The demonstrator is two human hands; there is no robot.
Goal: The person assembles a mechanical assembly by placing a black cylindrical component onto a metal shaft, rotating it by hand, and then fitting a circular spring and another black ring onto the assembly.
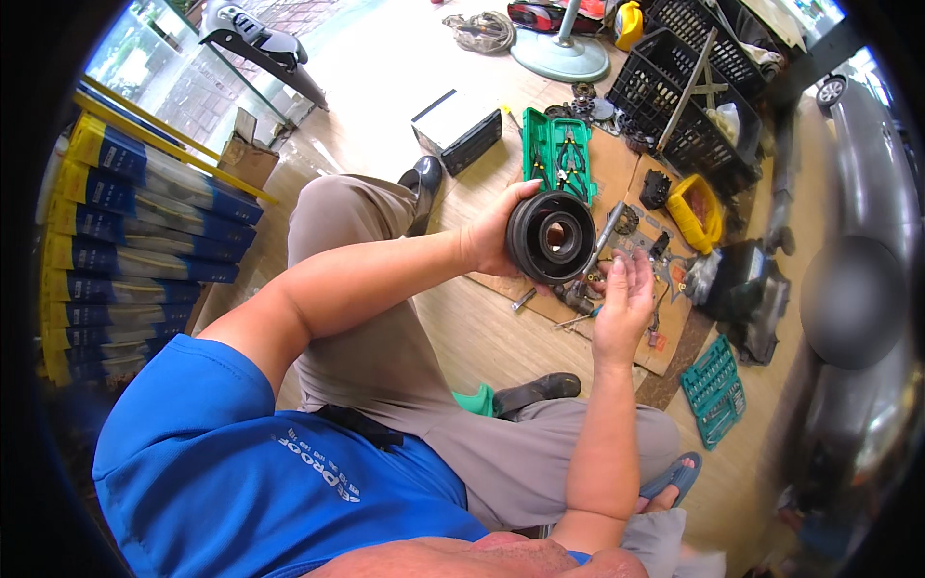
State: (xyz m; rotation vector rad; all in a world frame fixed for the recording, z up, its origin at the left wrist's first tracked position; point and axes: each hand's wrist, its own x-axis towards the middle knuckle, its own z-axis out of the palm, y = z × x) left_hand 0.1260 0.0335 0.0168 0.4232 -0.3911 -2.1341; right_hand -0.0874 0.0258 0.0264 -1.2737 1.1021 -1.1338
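Note:
A round black pulley (528, 241) with a hollow centre is up in front of me. My left hand (489, 233) is closed round its left side, thumb near the top edge, and the open face with its metal inner ring is turned towards me. Just right of the pulley, apart from it, my right hand (626, 299) is raised with fingers stretched out and nothing visible in it. Below both hands, metal parts and tools lie on a cardboard sheet (650, 358). Behind the pulley stands an open green tool case (541, 154) holding pliers.
A teal socket case (714, 390) lies at the right, near a person's sandalled foot (686, 472). Beyond the cardboard are a cut yellow container (696, 214), black crates (665, 91) and a white-topped box (458, 130). Stacked blue-and-yellow boxes (145, 250) line the left.

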